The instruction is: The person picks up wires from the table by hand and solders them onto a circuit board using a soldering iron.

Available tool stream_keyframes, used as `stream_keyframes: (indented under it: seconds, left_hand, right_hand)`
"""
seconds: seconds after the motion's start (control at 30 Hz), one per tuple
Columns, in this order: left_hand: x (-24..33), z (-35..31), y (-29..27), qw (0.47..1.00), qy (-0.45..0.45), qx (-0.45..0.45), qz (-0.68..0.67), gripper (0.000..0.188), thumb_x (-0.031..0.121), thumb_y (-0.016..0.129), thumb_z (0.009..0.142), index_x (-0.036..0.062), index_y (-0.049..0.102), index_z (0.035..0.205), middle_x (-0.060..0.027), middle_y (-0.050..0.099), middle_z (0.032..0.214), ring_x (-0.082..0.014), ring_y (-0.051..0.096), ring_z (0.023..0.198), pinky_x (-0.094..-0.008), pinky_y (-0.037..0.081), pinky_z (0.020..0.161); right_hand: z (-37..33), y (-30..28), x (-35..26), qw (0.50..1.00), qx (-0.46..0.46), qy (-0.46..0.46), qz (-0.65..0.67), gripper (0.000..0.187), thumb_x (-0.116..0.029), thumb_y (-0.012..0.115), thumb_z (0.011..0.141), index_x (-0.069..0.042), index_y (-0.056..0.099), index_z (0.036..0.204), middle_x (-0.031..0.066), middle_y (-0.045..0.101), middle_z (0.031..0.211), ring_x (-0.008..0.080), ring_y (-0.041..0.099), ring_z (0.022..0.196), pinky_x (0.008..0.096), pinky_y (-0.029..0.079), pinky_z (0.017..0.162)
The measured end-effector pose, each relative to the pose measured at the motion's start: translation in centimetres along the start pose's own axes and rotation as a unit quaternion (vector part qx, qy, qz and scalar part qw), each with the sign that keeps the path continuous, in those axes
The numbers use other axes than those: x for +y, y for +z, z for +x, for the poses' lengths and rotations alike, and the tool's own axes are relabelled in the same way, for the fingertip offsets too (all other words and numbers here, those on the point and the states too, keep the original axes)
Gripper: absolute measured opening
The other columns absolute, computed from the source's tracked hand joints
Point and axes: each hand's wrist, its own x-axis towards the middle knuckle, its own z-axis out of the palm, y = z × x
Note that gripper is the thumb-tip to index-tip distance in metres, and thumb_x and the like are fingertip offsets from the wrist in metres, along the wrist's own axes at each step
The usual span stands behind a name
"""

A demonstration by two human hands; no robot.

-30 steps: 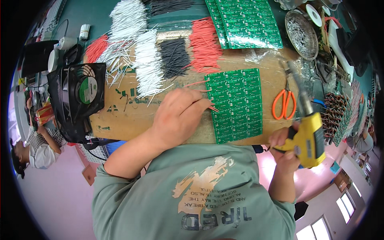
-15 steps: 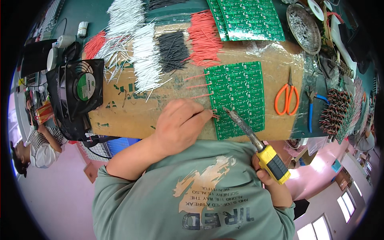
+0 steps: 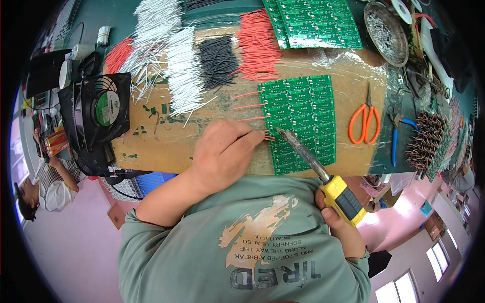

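Observation:
A green circuit board panel [image 3: 308, 108] lies on the brown work mat in front of me. Several red wires [image 3: 250, 106] stick out from its left edge. My left hand [image 3: 225, 151] is closed beside that edge, pinching short red wires [image 3: 269, 136] whose tips reach the board. In my right hand [image 3: 331, 214] is a soldering iron [image 3: 346, 199] with a yellow and black handle. Its tip is over the panel's left part, close to the pinched wires; whether it touches a pad I cannot tell.
Piles of white wires [image 3: 184, 70], black wires [image 3: 217, 60] and red wires [image 3: 257, 45] lie beyond my left hand. More green panels [image 3: 323, 22] are stacked behind. Orange scissors [image 3: 365, 121], blue-handled cutters [image 3: 395, 139] and a metal dish [image 3: 386, 35] sit right; a black fan [image 3: 98, 108] stands left.
The soldering iron's tip has shifted a little up and left along the panel. My left hand has moved slightly farther from my body, still pinching red wires.

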Motion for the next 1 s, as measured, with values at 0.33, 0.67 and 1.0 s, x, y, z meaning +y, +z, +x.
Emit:
stream_keyframes:
  seconds: [0.33,0.67,1.0]
  left_hand:
    - [0.04,0.12,0.12,1.0,-0.003,-0.004,0.013,0.035,-0.011,0.074,0.069,0.0028,0.072,0.102,-0.0079,0.065,0.09,-0.0262,0.062,0.079,-0.0363,0.051,0.067]
    - [0.04,0.12,0.16,1.0,-0.002,-0.005,0.016,0.036,-0.011,0.074,0.069,0.003,0.072,0.102,-0.008,0.065,0.091,-0.0266,0.062,0.079,-0.0363,0.051,0.067]
    - [0.09,0.14,0.16,1.0,-0.001,-0.004,0.021,0.035,-0.011,0.075,0.069,0.0028,0.072,0.101,-0.0085,0.065,0.092,-0.0268,0.063,0.08,-0.0366,0.052,0.068]
  right_hand:
    - [0.01,0.05,0.76,1.0,-0.007,-0.013,-0.006,0.035,-0.039,0.071,0.09,-0.01,0.056,0.077,0.0064,0.058,0.07,0.0288,0.058,0.06,0.0379,0.044,0.054]
    - [0.18,0.14,0.87,1.0,-0.006,-0.015,-0.015,0.037,-0.042,0.069,0.09,-0.01,0.057,0.075,0.0071,0.057,0.069,0.0297,0.056,0.058,0.0393,0.042,0.052]
    - [0.0,0.25,0.46,0.998,0.03,0.0,0.048,0.035,-0.038,0.071,0.088,-0.009,0.058,0.074,0.0067,0.057,0.069,0.0279,0.056,0.059,0.0375,0.043,0.054]
